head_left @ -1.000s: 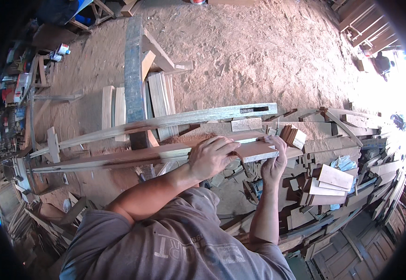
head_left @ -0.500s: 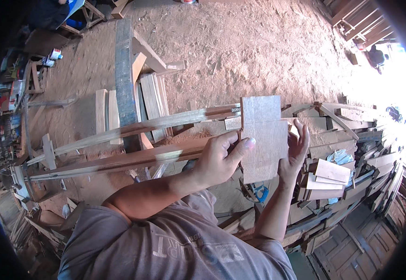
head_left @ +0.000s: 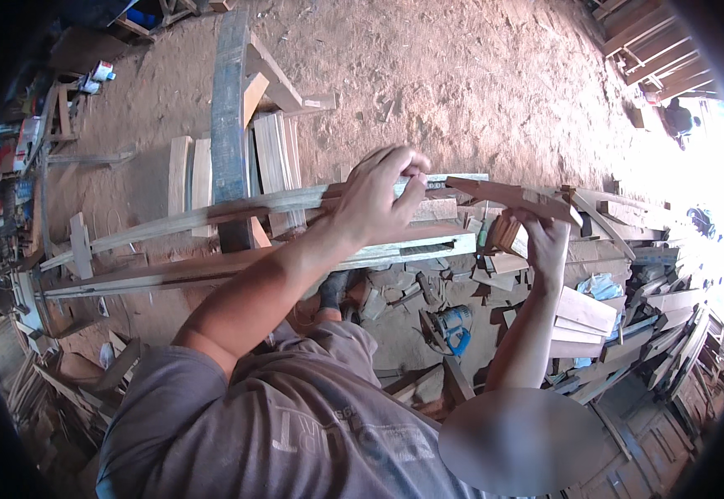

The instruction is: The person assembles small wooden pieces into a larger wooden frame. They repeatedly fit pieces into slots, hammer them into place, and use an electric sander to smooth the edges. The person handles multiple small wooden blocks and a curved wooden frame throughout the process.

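Note:
My right hand point(head_left: 546, 241) grips a flat brown wooden board point(head_left: 507, 196) from below. The board is turned nearly edge-on, and its left tip lies close to the end of the far long timber. My left hand point(head_left: 383, 190) is over the far timber point(head_left: 295, 200), fingers curled and thumb near the fingertips. Whether anything is pinched there, or whether it touches the timber, I cannot tell. Closer to me runs a second long timber point(head_left: 354, 256), with a slot cut in its right end. Both timbers stretch off to the left.
A dark crosswise beam point(head_left: 229, 141) stands under the far timber, beside stacked planks point(head_left: 275, 158). A blue power tool point(head_left: 452, 328) lies on the ground among offcuts. Pale boards point(head_left: 585, 314) and piled scrap wood point(head_left: 669, 291) are at right. Shavings cover the ground point(head_left: 428, 75).
My left hand has let go of the board and moved up and left to the far timber. The board has turned from face-on to nearly edge-on in my right hand, uncovering the slotted timber end.

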{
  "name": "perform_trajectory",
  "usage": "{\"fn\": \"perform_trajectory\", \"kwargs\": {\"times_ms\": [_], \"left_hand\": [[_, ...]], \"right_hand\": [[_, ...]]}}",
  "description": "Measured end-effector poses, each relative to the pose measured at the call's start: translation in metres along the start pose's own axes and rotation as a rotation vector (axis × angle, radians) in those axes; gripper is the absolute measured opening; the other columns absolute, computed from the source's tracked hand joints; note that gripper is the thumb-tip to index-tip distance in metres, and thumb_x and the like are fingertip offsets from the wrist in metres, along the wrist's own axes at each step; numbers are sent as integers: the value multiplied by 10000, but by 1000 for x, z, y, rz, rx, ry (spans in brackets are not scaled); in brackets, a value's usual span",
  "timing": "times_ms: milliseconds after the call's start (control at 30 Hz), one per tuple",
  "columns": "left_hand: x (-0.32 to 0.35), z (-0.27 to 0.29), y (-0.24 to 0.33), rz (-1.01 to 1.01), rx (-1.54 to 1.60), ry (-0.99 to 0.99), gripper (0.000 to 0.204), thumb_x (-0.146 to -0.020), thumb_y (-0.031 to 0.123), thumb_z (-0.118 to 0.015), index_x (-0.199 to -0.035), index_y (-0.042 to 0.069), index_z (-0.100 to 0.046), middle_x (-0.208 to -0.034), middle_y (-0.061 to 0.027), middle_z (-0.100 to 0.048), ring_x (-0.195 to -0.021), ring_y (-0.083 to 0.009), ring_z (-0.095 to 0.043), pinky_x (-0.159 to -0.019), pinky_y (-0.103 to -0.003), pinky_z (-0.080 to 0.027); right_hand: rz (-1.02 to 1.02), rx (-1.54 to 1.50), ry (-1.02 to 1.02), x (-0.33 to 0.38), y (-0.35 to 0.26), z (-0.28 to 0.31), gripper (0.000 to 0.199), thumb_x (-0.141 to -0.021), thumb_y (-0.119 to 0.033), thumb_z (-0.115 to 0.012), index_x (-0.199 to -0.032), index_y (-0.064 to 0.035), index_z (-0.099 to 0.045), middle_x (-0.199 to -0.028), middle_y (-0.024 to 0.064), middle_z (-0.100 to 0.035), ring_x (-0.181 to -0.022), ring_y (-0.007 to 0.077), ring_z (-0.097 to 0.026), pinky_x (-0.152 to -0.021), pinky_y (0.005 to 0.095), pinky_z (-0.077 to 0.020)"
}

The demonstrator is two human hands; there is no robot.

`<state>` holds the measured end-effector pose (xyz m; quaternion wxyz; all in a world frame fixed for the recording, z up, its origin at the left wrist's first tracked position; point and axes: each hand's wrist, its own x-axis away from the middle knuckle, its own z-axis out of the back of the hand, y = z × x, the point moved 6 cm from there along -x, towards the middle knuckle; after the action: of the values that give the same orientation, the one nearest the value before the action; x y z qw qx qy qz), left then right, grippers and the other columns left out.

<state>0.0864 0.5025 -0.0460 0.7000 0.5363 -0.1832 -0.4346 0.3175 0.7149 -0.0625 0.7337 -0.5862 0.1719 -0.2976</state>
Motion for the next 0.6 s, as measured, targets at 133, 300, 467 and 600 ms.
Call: {"fn": "perform_trajectory", "kwargs": {"times_ms": [133,300,467,600], "left_hand": [[4,-14,-23,-98,-85,9,328,-903,-24,-622,-1228,9,-643,-1111,-154,-714,-1097,-311,-722,-937,-423,-574],[5,-15,-32,-45,-44,13,419,-860,-66,-585,-1266,14,-649,-1159,-168,-719,-1110,-316,-734,-896,-391,-597],[8,-18,-31,-58,-77,-19,375,-866,-43,-590,-1229,15,-664,-1142,-160,-722,-1080,-316,-734,-839,-391,-602],[8,-19,-32,-103,-124,-18,358,-855,-8,-611,-1205,30,-672,-1123,-165,-715,-1040,-360,-716,-867,-444,-584]], "right_hand": [[28,-31,-181,-31,-15,-19,267,-980,12,-700,-1240,75,-706,-1133,168,-782,-1018,215,-762,-897,334,-619],[-93,44,-292,-51,-4,-19,166,-985,-43,-748,-1128,38,-775,-1064,128,-801,-1015,187,-748,-903,339,-609],[-116,158,-280,-55,-10,-15,199,-955,-91,-807,-1106,39,-795,-997,74,-802,-933,127,-714,-866,297,-564],[-79,222,-329,-56,-22,-12,200,-962,-47,-773,-1138,48,-782,-993,71,-801,-946,129,-720,-862,300,-570]]}}
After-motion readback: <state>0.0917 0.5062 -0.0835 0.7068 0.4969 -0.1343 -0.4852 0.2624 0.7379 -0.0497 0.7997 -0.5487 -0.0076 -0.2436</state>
